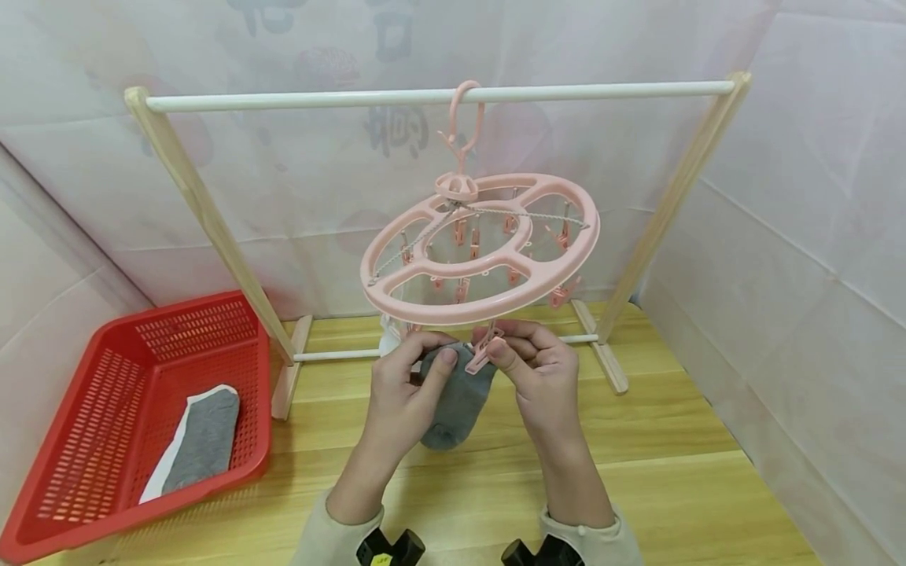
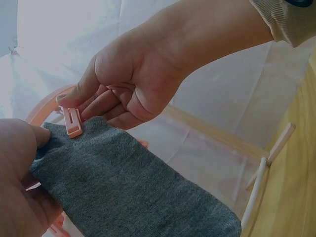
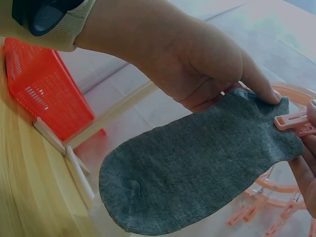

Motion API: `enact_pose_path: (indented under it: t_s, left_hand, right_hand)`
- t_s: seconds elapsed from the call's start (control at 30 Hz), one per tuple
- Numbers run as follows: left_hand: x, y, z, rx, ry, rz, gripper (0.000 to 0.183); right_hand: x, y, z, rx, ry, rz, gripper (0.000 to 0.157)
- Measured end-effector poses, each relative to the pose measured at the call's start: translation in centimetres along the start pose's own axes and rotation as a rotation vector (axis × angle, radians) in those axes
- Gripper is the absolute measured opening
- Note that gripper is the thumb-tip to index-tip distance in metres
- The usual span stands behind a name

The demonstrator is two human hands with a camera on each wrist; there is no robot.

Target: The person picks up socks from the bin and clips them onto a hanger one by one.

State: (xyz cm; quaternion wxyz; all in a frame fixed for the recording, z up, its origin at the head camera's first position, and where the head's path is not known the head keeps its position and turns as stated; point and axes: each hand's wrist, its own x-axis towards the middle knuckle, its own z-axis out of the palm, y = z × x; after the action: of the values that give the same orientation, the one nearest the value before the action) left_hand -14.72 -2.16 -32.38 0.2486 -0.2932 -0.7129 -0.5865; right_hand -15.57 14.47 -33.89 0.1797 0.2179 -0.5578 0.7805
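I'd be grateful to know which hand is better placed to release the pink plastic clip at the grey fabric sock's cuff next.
Probably the right hand: it pinches the pink plastic clip, while the left hand grips the grey fabric sock beside it.

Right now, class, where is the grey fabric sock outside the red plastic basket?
In the head view, the grey sock is at lower centre, below the round pink plastic hanger, between the left hand pinching its cuff and the right hand.
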Motion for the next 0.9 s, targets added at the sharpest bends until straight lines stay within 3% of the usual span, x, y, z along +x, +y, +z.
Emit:
enact_pose_path:
  t_s: [0.3, 0.47, 0.73, 0.9]
  left_hand:
    - [-0.5, -2.6, -0.2, 0.058, -0.036, 0.078, 0.015]
    - [0.0, -1.0, -1.0, 0.151, -0.020, 0.196, 0.017]
    - [1.7, 1.1, -2.0, 0.424, 0.057, 0.510, 0.020]
    - [3.4, 2.3, -2.1, 0.540, 0.057, 0.605, 0.021]
  right_hand:
    - [0.2, -0.2, -0.1, -0.050, -0.033, -0.021, 0.023]
    - [0.3, -0.3, -0.1, -0.071, -0.034, 0.017, 0.024]
    - [0.3, -0.3, -0.2, -0.073, -0.064, -0.001, 0.025]
    - [0.3, -0.4, -0.5, -0.054, -0.074, 0.012, 0.026]
